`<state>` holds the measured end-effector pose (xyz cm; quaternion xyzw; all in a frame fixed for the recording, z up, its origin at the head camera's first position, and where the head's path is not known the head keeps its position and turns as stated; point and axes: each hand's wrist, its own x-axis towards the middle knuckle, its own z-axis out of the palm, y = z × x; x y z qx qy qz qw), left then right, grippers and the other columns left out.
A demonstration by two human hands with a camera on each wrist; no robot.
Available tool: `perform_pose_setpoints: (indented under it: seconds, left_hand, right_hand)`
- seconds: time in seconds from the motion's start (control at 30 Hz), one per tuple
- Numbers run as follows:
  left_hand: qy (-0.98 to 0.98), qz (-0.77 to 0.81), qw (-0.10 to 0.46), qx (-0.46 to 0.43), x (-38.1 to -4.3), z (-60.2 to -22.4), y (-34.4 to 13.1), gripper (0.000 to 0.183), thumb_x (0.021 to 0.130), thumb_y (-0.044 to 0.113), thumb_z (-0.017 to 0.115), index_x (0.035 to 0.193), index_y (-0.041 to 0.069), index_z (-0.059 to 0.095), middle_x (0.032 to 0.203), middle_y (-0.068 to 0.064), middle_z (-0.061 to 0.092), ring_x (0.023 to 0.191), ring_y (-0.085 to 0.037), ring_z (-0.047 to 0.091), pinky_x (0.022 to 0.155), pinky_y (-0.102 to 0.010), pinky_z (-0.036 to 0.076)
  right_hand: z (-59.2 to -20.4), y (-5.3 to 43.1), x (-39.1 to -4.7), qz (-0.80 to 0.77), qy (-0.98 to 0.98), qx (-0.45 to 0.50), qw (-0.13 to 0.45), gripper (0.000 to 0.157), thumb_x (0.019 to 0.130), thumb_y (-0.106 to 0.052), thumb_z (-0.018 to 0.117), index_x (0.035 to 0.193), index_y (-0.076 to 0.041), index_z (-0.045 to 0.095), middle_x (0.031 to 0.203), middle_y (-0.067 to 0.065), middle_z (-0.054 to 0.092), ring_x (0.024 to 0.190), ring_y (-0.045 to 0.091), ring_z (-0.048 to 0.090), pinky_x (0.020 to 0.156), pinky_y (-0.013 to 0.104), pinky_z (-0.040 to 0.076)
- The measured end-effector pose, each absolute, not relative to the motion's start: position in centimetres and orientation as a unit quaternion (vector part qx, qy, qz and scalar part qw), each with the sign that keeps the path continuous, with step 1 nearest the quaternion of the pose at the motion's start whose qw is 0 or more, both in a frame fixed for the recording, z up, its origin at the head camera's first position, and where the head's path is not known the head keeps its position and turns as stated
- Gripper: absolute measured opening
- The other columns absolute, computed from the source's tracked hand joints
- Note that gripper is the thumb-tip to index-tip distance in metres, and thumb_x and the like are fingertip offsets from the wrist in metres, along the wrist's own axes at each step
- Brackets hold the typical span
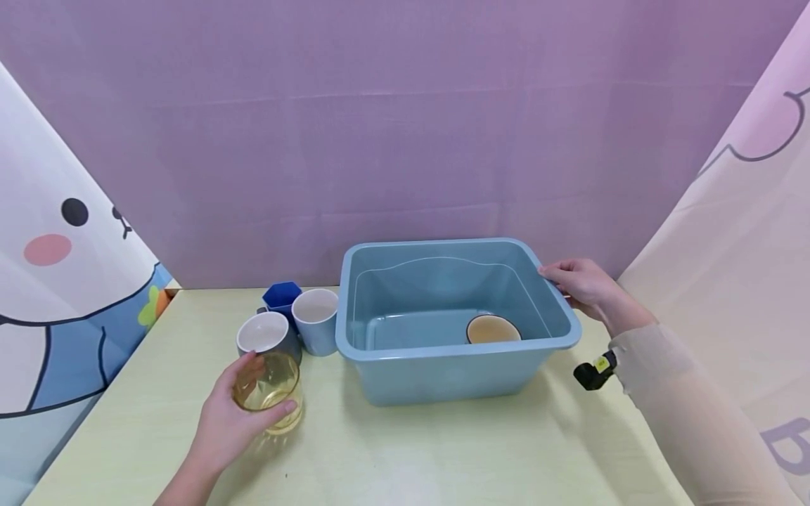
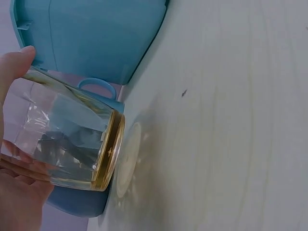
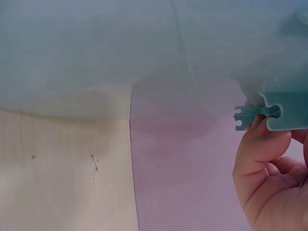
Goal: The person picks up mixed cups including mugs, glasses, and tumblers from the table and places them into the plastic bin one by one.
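In the head view my left hand [image 1: 223, 425] grips a clear amber-tinted drinking glass [image 1: 278, 385], thumb on the near side and fingers round the far side. The left wrist view shows the base of the glass [image 2: 67, 130] held just above the table, with its shadow below. My right hand [image 1: 585, 289] pinches the right rim of a blue plastic basin [image 1: 443, 376]. Inside that basin, towards the front right, is a cup [image 1: 493, 329] with a tan inside and dark rim; the front wall hides its lower part.
Left of the basin stand a light blue mug [image 1: 316, 325], a grey mug [image 1: 262, 330] with a white inside, partly behind the glass, and a dark blue angular cup [image 1: 283, 298]. A purple cloth [image 1: 405, 140] hangs behind the pale wooden table [image 1: 405, 457].
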<state>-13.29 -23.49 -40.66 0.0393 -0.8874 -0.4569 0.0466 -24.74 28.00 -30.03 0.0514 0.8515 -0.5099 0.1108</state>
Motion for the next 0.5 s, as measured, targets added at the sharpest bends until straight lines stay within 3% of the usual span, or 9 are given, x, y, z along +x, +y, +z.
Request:
perform_pose_setpoints:
  seconds: [0.07, 0.17, 0.27, 0.43, 0.5]
  left_hand:
    - [-0.887, -0.458, 0.053, 0.036, -13.2, -40.6, -23.4, 0.109, 0.065, 0.04, 0.085, 0.149, 0.007, 0.023, 0.143, -0.016, 0.044, 0.13, -0.03, 0.043, 0.098, -0.007, 0.035]
    - [-0.886, -0.46, 0.057, 0.031, -13.2, -40.4, -23.4, 0.107, 0.066, 0.037, 0.085, 0.148, 0.007, 0.023, 0.142, -0.018, 0.045, 0.13, -0.031, 0.043, 0.106, -0.025, 0.037]
    - [-0.887, -0.457, 0.055, 0.033, -13.2, -40.1, -23.3, 0.108, 0.066, 0.038, 0.085, 0.149, 0.007, 0.023, 0.142, -0.017, 0.045, 0.13, -0.031, 0.044, 0.106, -0.031, 0.038]
    - [-0.883, -0.465, 0.046, 0.036, -13.3, -39.7, -23.3, 0.11, 0.067, 0.041, 0.084, 0.15, 0.007, 0.02, 0.142, -0.018, 0.044, 0.131, -0.033, 0.041, 0.107, -0.052, 0.034]
    - [-0.882, -0.467, 0.044, 0.037, -13.4, -39.6, -23.3, 0.111, 0.067, 0.042, 0.084, 0.15, 0.008, 0.019, 0.143, -0.018, 0.043, 0.131, -0.033, 0.041, 0.107, -0.054, 0.034]
  right_hand:
    - [-30.0, 28.0, -24.8, -0.508, 0.852, 0.052, 0.112, 0.054, 0.095, -0.037, 0.055, 0.126, 0.007, 0.05, 0.079, -0.006, 0.06, 0.072, 0.011, 0.057, 0.068, 0.023, 0.053]
    - [-30.0, 28.0, -24.8, -0.509, 0.852, 0.053, 0.114, 0.053, 0.095, -0.036, 0.055, 0.126, 0.007, 0.05, 0.079, -0.006, 0.06, 0.072, 0.01, 0.057, 0.067, 0.023, 0.052]
    - [-30.0, 28.0, -24.7, -0.509, 0.851, 0.054, 0.113, 0.053, 0.095, -0.036, 0.055, 0.126, 0.007, 0.05, 0.079, -0.006, 0.06, 0.071, 0.01, 0.057, 0.067, 0.024, 0.053]
    - [-30.0, 28.0, -24.8, -0.509, 0.852, 0.056, 0.113, 0.053, 0.095, -0.036, 0.055, 0.126, 0.006, 0.05, 0.08, -0.006, 0.06, 0.072, 0.01, 0.057, 0.068, 0.024, 0.053]
    - [-30.1, 28.0, -24.8, -0.509, 0.851, 0.056, 0.113, 0.053, 0.095, -0.036, 0.055, 0.127, 0.006, 0.049, 0.08, -0.006, 0.06, 0.073, 0.01, 0.057, 0.068, 0.024, 0.053]
